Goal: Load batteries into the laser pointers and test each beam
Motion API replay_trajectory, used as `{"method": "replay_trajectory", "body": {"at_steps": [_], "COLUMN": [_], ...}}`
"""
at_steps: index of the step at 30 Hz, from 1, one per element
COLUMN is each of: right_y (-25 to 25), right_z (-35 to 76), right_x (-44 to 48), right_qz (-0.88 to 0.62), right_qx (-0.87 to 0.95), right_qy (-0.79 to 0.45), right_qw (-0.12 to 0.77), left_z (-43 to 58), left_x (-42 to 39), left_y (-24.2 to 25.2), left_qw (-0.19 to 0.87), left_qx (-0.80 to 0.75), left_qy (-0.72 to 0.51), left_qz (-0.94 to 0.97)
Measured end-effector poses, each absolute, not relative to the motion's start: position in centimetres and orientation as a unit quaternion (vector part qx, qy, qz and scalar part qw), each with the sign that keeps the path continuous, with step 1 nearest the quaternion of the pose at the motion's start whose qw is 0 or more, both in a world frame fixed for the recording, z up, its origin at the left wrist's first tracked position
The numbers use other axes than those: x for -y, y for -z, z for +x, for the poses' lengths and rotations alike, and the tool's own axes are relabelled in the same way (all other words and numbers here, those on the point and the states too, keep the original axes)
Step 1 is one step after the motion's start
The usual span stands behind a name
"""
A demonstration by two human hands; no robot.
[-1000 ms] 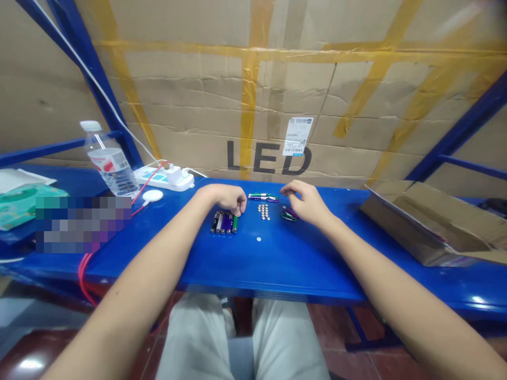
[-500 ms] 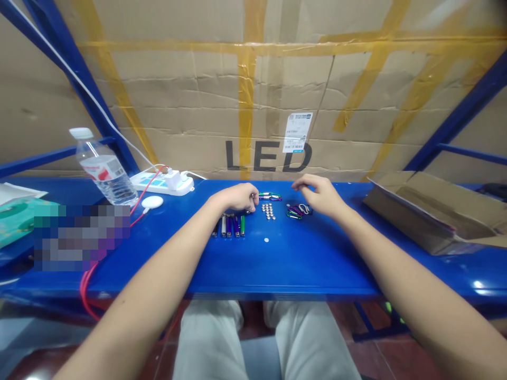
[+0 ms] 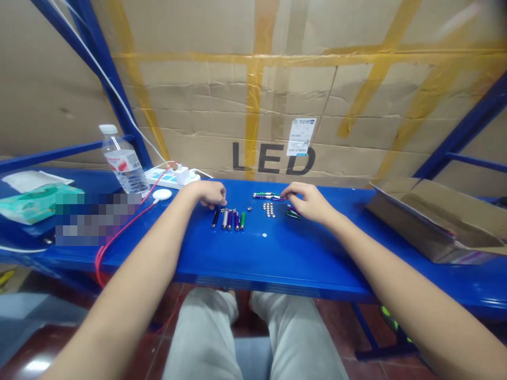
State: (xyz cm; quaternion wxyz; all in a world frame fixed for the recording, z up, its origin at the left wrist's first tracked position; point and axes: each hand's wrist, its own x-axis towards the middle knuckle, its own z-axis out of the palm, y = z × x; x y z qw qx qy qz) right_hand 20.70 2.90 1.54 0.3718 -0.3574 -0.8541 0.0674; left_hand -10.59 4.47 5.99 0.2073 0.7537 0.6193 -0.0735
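My left hand (image 3: 214,193) is bent down with curled fingers beside the upper end of a black tube (image 3: 214,219); its fingertips hide whatever they hold. The black tube lies in a row with a silver tube (image 3: 225,219), purple tubes (image 3: 236,220) and a green tube (image 3: 243,220), all like small torches. My right hand (image 3: 307,201) hovers with loosely bent fingers, thumb apart, by the right end of more coloured tubes (image 3: 263,195) lying crosswise. It partly covers the carabiners (image 3: 293,213). Between the hands are several small silver discs (image 3: 269,209), like button cells.
A lone silver piece (image 3: 249,208) and a white disc (image 3: 264,235) lie on the blue table (image 3: 237,258). To the left are a water bottle (image 3: 125,168), power strip (image 3: 168,178), white charging puck (image 3: 162,194) and red cable (image 3: 119,228). An open cardboard box (image 3: 428,227) stands right.
My left hand has moved left, from beside the crosswise tubes to the black tube, uncovering a small silver piece. My right hand has come left and down over the carabiners. The view has shifted slightly.
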Motion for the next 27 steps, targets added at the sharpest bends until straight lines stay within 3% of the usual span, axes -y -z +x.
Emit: {"method": "replay_trajectory", "body": {"at_steps": [6,27], "right_y": [-1.8,-1.7], "right_z": [19.2,18.4], "right_x": [-1.6,-1.0], "right_qz": [-0.329,-0.355], "right_qx": [0.877,0.888], "right_qy": [-0.067,-0.079], "right_qw": [0.343,0.281], "left_z": [-11.7,-10.0], "left_x": [-1.8,-1.5], "left_y": [-6.4,-6.0], "left_qw": [0.36,0.385], "left_qx": [-0.635,-0.633], "left_qy": [0.062,0.029], "left_qz": [0.681,0.671]}}
